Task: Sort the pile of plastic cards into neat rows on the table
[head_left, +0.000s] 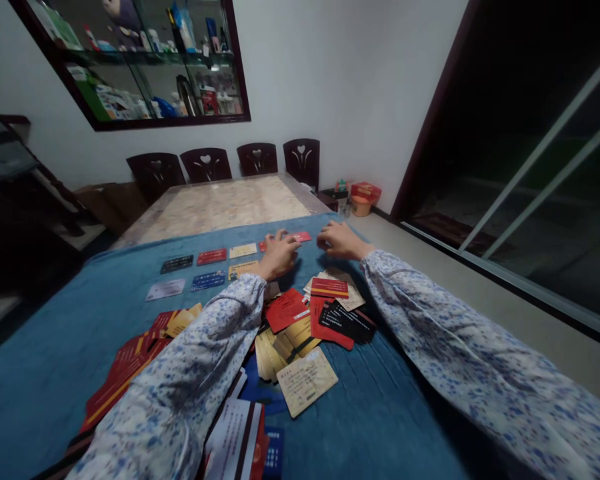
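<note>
Both my arms, in blue-flowered white sleeves, reach forward over a blue cloth. My left hand rests with its fingers on a red card at the far end of a row of laid-out cards. My right hand lies fingers-down on the cloth just right of that card; whether it holds anything I cannot tell. A loose heap of red, black and beige cards lies between my forearms. A fan of red cards spreads under my left arm.
Beyond the cloth the marble-patterned table runs to several dark chairs against the wall. A glass-shelved cabinet hangs above. A red box and bucket stand in the corner. Dark sliding glass doors fill the right side.
</note>
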A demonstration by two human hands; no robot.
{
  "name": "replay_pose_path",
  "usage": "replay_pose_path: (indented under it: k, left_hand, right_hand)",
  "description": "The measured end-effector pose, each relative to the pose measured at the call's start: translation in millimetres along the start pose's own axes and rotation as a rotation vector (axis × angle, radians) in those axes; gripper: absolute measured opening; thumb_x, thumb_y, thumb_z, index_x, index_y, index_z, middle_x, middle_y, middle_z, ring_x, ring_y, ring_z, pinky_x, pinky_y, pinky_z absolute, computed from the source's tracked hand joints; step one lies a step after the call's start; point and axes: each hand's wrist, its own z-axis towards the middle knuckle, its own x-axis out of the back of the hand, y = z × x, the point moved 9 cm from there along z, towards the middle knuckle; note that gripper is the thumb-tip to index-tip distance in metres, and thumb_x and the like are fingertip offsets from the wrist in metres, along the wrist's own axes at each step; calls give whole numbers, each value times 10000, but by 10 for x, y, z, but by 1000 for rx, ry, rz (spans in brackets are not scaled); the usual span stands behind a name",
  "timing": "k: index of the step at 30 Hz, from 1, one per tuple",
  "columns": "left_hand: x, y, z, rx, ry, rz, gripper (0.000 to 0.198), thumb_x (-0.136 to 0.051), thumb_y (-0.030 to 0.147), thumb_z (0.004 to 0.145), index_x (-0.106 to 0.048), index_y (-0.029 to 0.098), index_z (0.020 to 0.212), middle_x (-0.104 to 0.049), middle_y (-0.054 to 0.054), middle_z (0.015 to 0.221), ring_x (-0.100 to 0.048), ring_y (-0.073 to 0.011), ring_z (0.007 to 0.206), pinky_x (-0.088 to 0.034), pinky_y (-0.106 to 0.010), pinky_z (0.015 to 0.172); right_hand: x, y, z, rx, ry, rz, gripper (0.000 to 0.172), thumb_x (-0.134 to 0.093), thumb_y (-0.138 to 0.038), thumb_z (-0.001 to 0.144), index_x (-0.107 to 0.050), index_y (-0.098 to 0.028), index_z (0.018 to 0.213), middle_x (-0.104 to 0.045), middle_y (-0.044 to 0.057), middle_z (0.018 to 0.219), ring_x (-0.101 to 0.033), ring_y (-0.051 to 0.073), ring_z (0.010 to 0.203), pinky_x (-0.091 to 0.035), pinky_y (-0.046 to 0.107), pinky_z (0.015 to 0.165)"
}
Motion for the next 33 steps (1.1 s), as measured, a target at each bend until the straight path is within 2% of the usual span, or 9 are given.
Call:
replay_pose_path:
  k: [6,12,18,25,29,33]
  left_hand:
    - [50,234,-197,-51,-18,-31,402,-469,219,949,-718,311,1252,-667,-52,1390,-307,-348,1465,-243,-583,1115]
    - [34,439,-364,-128,-40,-64,336,-484,226,951,-778,280,1106,-717,-74,1297,-358,-368,1436,-244,-623,1120]
    - [-18,561,-470,-210,-36,-99,290,-486,236,957,-775,255,966,-756,-69,1191,-397,-309,1429,-235,-550,1169]
    - [-59,759,-573,-280,-90,-91,207,-514,246,949,-717,211,934,-738,-96,1153,-536,-260,1285,-233,-495,1205]
    - [-56,832,-575,-315,-79,-85,172,-536,232,933,-704,198,922,-731,-97,1138,-554,-270,1253,-281,-508,1177]
    - [-112,838,-554,-294,-153,-78,153,-552,225,929,-701,190,929,-731,-104,1177,-530,-298,1315,-289,-554,1166]
  right_hand:
    - [25,-84,-261,-16,-1,-25,246,-513,-195,909,-753,-203,961,-729,118,1064,-523,283,1061,-299,369,774]
    - [8,-154,-484,-3,4,-20,240,-530,-221,925,-759,-204,993,-729,129,1057,-518,278,1041,-302,363,764]
    - [-29,-190,-702,-9,-13,-4,234,-534,-241,943,-757,-214,1007,-725,122,1063,-527,266,1049,-303,347,757]
    - [-115,-241,-900,-19,-72,24,242,-595,-317,942,-753,-222,1098,-729,107,1124,-546,269,1088,-311,336,749]
    - [-124,-299,-959,-11,-88,28,265,-582,-356,959,-759,-214,1095,-726,107,1102,-551,268,1069,-310,329,728]
    - [-158,-324,-976,-5,-109,51,279,-622,-418,936,-768,-209,1050,-719,104,1086,-550,271,1056,-311,326,713]
